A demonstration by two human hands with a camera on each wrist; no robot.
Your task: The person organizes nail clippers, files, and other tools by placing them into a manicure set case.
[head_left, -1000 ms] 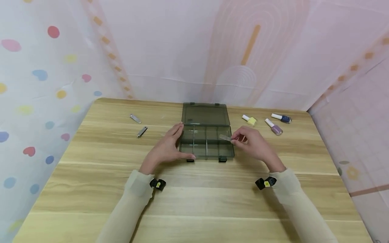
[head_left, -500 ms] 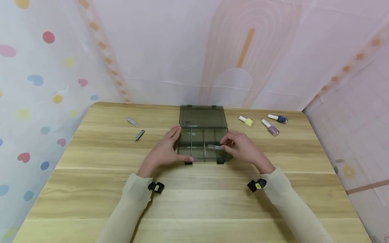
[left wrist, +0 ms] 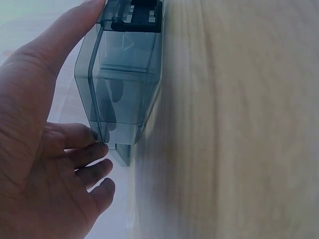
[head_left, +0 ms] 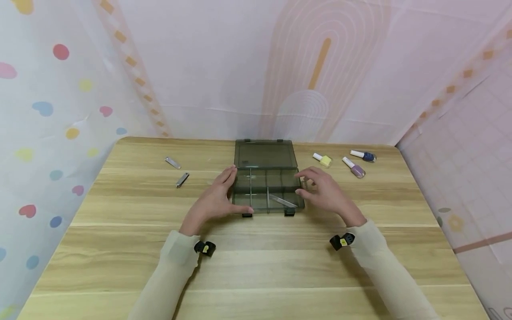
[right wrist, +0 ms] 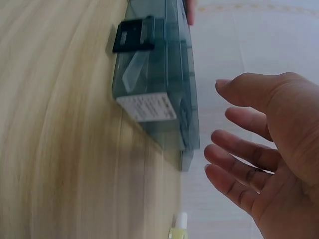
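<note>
In the box [head_left: 264, 189], a blurred strip [head_left: 282, 201] lies.

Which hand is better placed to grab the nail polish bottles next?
Right hand, probably: it is open, holds nothing, and the nail polish bottles lie on its side. Left hand steadies the organizer box.

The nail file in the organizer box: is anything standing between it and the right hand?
Nothing visible blocks it. The nail file lies slanted in the front right compartment of the open organizer box, uncovered from above. The right hand, fingers open, hovers just beside the box's right wall; only that low wall lies between them.
</note>
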